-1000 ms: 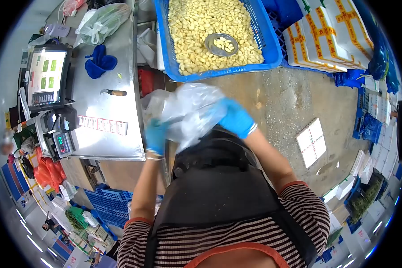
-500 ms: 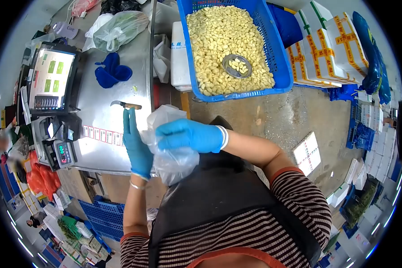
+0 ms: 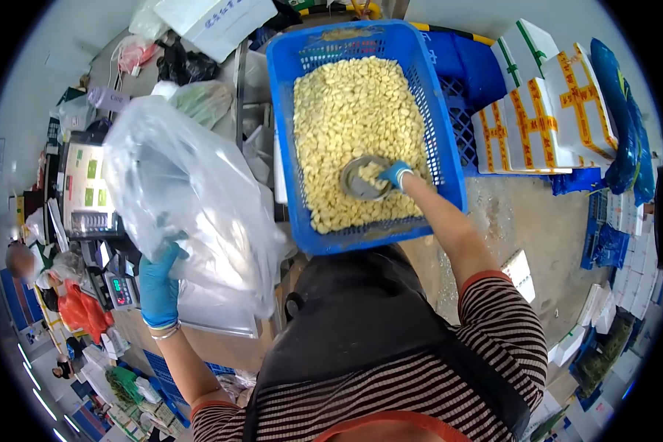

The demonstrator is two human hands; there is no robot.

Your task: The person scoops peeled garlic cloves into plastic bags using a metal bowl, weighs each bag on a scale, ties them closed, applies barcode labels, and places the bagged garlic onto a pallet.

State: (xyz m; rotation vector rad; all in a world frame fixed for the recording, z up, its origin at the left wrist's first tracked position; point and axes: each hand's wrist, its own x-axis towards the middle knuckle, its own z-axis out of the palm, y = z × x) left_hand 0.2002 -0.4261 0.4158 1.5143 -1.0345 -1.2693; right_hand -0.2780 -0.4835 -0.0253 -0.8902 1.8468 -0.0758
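Observation:
My left hand (image 3: pixel 160 287), in a blue glove, is closed on the lower left edge of a large clear plastic bag (image 3: pixel 199 184). The bag is puffed out over the steel table. Inside a blue plastic crate (image 3: pixel 274 96) lies a deep layer of what look like peeled garlic cloves (image 3: pixel 353 110). My gloved right hand (image 3: pixel 396 174) grips the right side of a round metal bowl (image 3: pixel 351 182) resting among the cloves near the crate's front. Some cloves are in the bowl. The fingertips of the right hand are partly hidden.
Left of the bag stand a monitor (image 3: pixel 88 184) and a scale with a lit display (image 3: pixel 119 291). White foam boxes with orange tape (image 3: pixel 530 121) are stacked at the right. A flat white box (image 3: pixel 519 274) lies on the floor. Partly under the bag is the steel table (image 3: pixel 217 313).
The plastic bag, bunched between both hands before, is now spread wide in the left hand. My right hand has left it and moved to the metal bowl in the crate. The view has shifted.

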